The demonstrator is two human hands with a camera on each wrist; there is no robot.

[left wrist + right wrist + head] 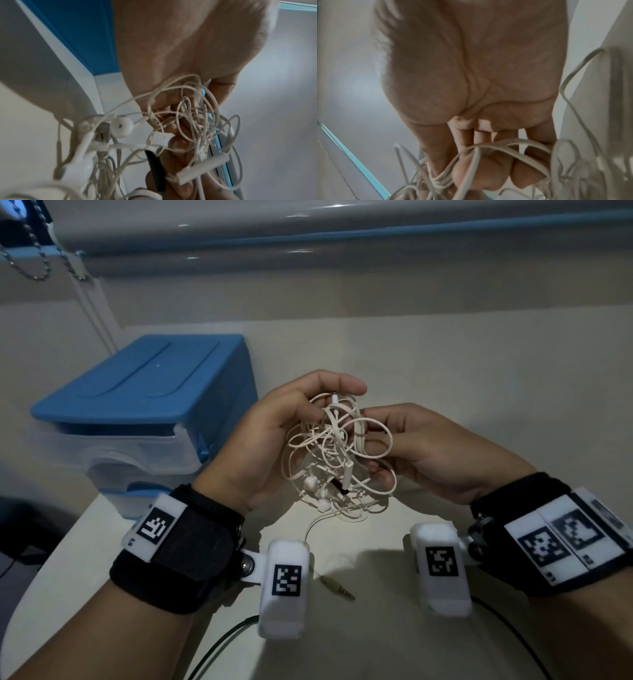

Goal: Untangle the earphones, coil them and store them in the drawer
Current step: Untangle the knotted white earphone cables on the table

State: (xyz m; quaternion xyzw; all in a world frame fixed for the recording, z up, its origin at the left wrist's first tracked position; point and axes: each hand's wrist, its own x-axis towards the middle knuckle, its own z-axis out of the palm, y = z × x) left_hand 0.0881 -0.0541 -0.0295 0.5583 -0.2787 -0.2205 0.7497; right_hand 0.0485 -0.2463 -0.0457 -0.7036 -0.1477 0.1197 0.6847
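White earphones [337, 453], tangled, mid-frame between left hand [274, 436] and right hand [428, 450], both curled, pinching loops; plug [339, 587] trailing lower centre.

I wear a black strap [178, 546] round my left wrist and another black band [513, 508] round my right, each carrying white plates printed with black square code markers. A white boxy camera pod [286, 587] with its own marker juts from the left strap at 4 o'clock on a screwed bracket; its twin [442, 570] sits at 9 o'clock of the right band. A thin dark cable [222, 645] trails from each pod.
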